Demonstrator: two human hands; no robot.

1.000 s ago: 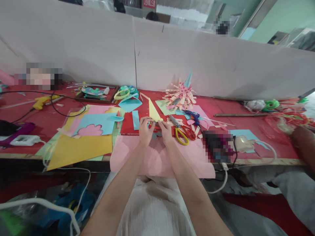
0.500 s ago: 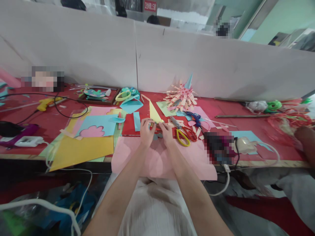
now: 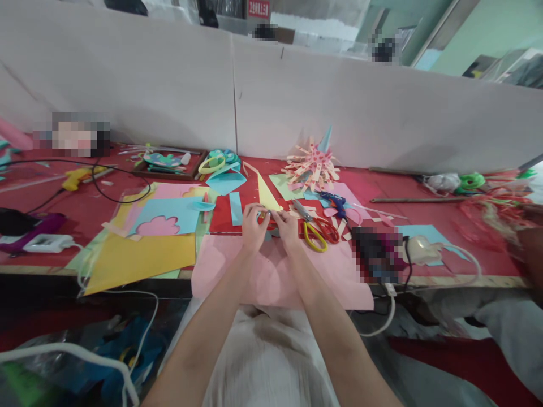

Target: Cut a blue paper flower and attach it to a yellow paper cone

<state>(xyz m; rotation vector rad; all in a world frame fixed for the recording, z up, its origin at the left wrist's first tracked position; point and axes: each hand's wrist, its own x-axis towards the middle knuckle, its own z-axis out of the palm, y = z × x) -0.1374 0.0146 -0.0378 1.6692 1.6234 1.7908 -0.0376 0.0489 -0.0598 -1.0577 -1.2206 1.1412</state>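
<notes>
My left hand [image 3: 254, 229] and my right hand [image 3: 287, 229] meet over the near edge of the table, fingertips pinched close together. What lies between them is small and mostly hidden, so I cannot make it out. A pointed piece of yellow paper [image 3: 267, 193] extends just beyond my fingertips; whether they grip it is unclear. Under my wrists lies a large pink paper sheet [image 3: 229, 274]. Scissors with a yellow handle loop [image 3: 315, 237] and a red handle loop [image 3: 330, 232] rest right of my right hand. A light blue paper strip [image 3: 236, 208] lies left of my left hand.
Coloured paper [image 3: 144, 254] is stacked at left. A spiky pink paper craft [image 3: 316, 164] stands behind, near a blue glue gun [image 3: 337, 203]. A yellow glue gun [image 3: 76, 178] and a wooden tray [image 3: 199, 169] sit farther left. Another person's arm [image 3: 532, 249] appears at right.
My two hands stay almost in place, with only slight finger movement. At the right edge, the other person's arm has shifted and is blurred.
</notes>
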